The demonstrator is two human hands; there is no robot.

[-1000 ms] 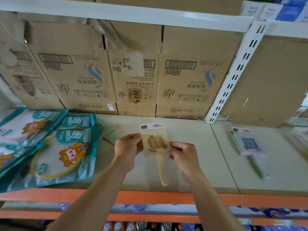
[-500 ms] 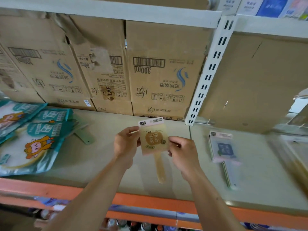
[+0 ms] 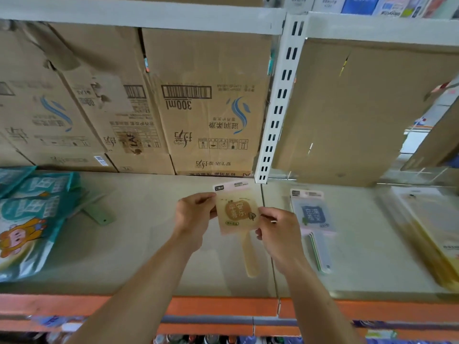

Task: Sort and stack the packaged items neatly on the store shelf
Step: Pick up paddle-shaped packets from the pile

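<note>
Over the pale shelf (image 3: 139, 247), near the joint between its two bays, we see both hands holding one flat packet (image 3: 236, 209). The left hand (image 3: 196, 214) pinches its left edge with curled fingers, and the right hand (image 3: 278, 234) pinches its right edge a little lower. The packet stands roughly upright and faces us. It has a round orange label, and a wooden-coloured handle hangs below it towards the shelf; we cannot tell whether the tip touches the board. Just to the right lies a stack of similar packets (image 3: 313, 217) with a blue label on top, and further right lie yellowish packets (image 3: 427, 234), blurred. Well to the left we see teal bags (image 3: 29, 219) with a cartoon figure, and a green handle (image 3: 99, 216) pokes out beside them. Cardboard boxes (image 3: 206, 108) line the back of the shelf, left of the white slotted post (image 3: 280, 95).
</note>
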